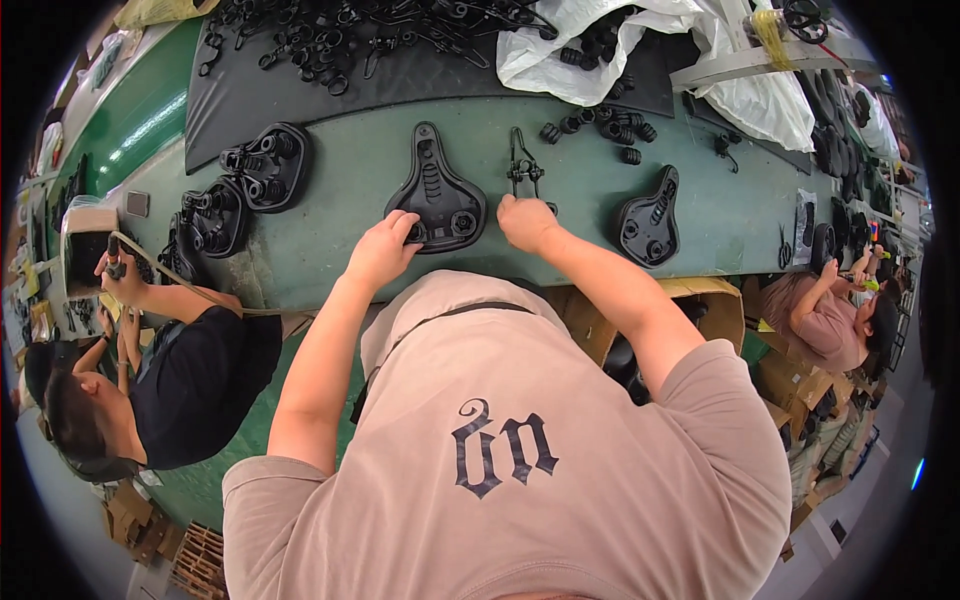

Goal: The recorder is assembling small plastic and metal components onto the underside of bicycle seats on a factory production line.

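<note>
A black bicycle saddle point(434, 175) lies underside up on the green table in front of me, its narrow nose pointing away. My left hand point(388, 245) is closed at its left rear corner, fingertips pinching there; whether a small part sits under them is hidden. To the right, my right hand point(528, 224) grips the near end of a black wire saddle rail frame point(522, 165), which lies apart from the saddle. Farther right rests another upturned saddle point(648, 218), touched by neither hand.
Several saddles with fittings point(262, 170) are stacked at left. Black rubber pieces point(612, 125) lie beyond my right hand, near a white sack point(560, 50). Metal parts point(320, 45) heap on a black mat. A co-worker in black point(205, 385) sits left; another person point(820, 315) works far right.
</note>
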`<action>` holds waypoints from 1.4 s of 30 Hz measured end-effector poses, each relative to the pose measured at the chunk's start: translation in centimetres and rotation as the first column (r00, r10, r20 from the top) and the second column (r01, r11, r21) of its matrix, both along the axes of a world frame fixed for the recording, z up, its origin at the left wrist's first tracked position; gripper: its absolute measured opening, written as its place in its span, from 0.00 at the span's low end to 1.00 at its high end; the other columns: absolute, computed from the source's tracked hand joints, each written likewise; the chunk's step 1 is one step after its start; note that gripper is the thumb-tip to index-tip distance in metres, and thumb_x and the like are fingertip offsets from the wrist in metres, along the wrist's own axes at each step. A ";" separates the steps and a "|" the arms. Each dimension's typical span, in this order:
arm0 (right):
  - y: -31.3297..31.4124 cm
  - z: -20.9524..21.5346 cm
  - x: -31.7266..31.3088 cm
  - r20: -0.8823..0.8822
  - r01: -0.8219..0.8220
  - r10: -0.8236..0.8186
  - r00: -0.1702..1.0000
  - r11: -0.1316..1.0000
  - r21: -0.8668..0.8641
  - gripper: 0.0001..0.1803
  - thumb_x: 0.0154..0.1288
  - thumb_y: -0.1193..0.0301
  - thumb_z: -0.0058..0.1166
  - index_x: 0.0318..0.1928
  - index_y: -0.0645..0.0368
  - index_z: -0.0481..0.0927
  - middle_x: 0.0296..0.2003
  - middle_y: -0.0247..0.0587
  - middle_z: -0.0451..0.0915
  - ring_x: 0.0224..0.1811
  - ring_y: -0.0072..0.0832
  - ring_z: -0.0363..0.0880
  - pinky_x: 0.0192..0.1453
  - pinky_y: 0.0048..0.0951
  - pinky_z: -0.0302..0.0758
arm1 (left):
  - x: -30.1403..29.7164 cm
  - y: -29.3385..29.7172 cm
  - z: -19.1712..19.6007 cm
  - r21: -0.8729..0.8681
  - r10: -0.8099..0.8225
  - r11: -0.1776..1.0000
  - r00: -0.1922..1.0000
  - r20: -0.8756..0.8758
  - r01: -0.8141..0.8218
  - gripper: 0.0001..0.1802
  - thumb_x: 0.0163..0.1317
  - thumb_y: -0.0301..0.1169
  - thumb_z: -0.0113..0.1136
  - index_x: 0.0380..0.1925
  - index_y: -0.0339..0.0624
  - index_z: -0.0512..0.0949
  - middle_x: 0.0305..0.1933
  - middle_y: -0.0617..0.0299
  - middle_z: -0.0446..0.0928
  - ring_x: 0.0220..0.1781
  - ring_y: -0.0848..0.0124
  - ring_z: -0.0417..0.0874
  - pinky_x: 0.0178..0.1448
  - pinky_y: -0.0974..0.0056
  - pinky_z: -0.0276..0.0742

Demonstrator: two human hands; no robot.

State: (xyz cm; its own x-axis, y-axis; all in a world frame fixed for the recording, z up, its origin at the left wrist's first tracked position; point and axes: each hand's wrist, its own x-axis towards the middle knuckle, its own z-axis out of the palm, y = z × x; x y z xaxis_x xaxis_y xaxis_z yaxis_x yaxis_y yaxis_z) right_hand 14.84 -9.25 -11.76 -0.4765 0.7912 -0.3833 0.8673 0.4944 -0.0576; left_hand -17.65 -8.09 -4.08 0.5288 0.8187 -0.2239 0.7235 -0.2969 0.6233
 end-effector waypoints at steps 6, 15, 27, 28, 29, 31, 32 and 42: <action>-0.8 2.1 0.3 -0.092 -0.092 0.081 0.992 0.989 -0.117 0.14 0.63 0.67 0.63 0.43 0.66 0.84 0.43 0.52 0.83 0.43 0.47 0.89 0.43 0.47 0.87 | -0.4 -0.3 0.0 -0.041 0.041 0.998 0.998 0.055 -0.039 0.27 0.61 0.30 0.74 0.61 0.41 0.78 0.59 0.52 0.81 0.57 0.45 0.85 0.59 0.47 0.84; 3.2 1.7 0.0 -0.144 0.677 -0.707 0.693 0.706 -0.209 0.46 0.64 0.58 0.69 0.74 0.70 0.64 0.64 0.63 0.71 0.57 0.56 0.83 0.58 0.52 0.84 | -0.5 0.4 0.0 -0.109 0.078 0.992 0.994 0.073 -0.070 0.26 0.60 0.28 0.74 0.59 0.41 0.79 0.58 0.53 0.81 0.54 0.45 0.86 0.58 0.48 0.85; 11.1 8.4 -11.3 -0.463 0.543 -0.697 0.547 0.717 -0.438 0.30 0.57 0.54 0.67 0.44 0.73 0.86 0.41 0.66 0.88 0.45 0.59 0.89 0.54 0.48 0.86 | -1.0 1.8 -1.5 -0.245 0.117 0.966 0.987 0.113 -0.086 0.26 0.55 0.27 0.76 0.55 0.41 0.79 0.58 0.54 0.81 0.54 0.48 0.86 0.58 0.49 0.84; 10.2 5.7 -11.8 -0.486 0.491 -0.553 0.677 0.831 -0.261 0.31 0.59 0.53 0.67 0.49 0.71 0.82 0.47 0.65 0.85 0.48 0.61 0.88 0.55 0.51 0.86 | -0.7 2.1 -1.7 -0.199 0.093 0.977 0.990 0.106 -0.070 0.26 0.54 0.27 0.77 0.54 0.41 0.79 0.57 0.54 0.81 0.55 0.49 0.86 0.58 0.50 0.83; 9.1 4.9 -12.6 -0.482 0.531 -0.598 0.640 0.798 -0.286 0.35 0.59 0.51 0.67 0.55 0.70 0.80 0.51 0.64 0.83 0.51 0.60 0.86 0.57 0.51 0.85 | -0.7 2.1 -1.8 -0.202 0.095 0.977 0.990 0.104 -0.073 0.26 0.54 0.27 0.77 0.54 0.41 0.79 0.57 0.54 0.81 0.55 0.49 0.86 0.58 0.50 0.83; 7.8 5.7 -13.2 -0.427 0.550 -0.667 0.611 0.745 -0.376 0.44 0.62 0.48 0.68 0.67 0.68 0.73 0.60 0.60 0.78 0.60 0.58 0.83 0.63 0.53 0.81 | -0.7 1.9 -1.5 -0.161 0.098 0.984 0.988 0.121 -0.078 0.29 0.54 0.30 0.78 0.56 0.39 0.79 0.56 0.51 0.81 0.55 0.50 0.85 0.61 0.52 0.82; 7.6 5.7 -13.0 -0.425 0.552 -0.669 0.610 0.743 -0.377 0.44 0.62 0.48 0.68 0.67 0.68 0.73 0.60 0.60 0.78 0.60 0.58 0.83 0.63 0.53 0.81 | -0.5 2.0 -1.2 -0.163 0.097 0.984 0.988 0.122 -0.076 0.29 0.54 0.30 0.78 0.56 0.39 0.79 0.56 0.51 0.81 0.55 0.50 0.85 0.61 0.52 0.82; 5.4 2.8 -12.8 -0.643 0.546 -0.392 0.658 0.836 0.049 0.43 0.66 0.46 0.63 0.68 0.67 0.72 0.57 0.57 0.81 0.56 0.58 0.83 0.61 0.57 0.77 | 5.8 3.2 -6.8 0.280 0.621 0.738 0.780 0.076 -0.614 0.28 0.67 0.52 0.66 0.53 0.40 0.83 0.52 0.49 0.85 0.56 0.49 0.84 0.61 0.44 0.73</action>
State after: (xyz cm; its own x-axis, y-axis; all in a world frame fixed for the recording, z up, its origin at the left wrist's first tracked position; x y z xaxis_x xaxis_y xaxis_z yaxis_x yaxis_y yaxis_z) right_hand 1.99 -3.86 -8.91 -0.0800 0.9954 0.0523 0.8107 0.0955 -0.5776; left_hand -11.88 -4.85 -10.87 -0.1163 0.9917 0.0547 0.8203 0.0648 0.5682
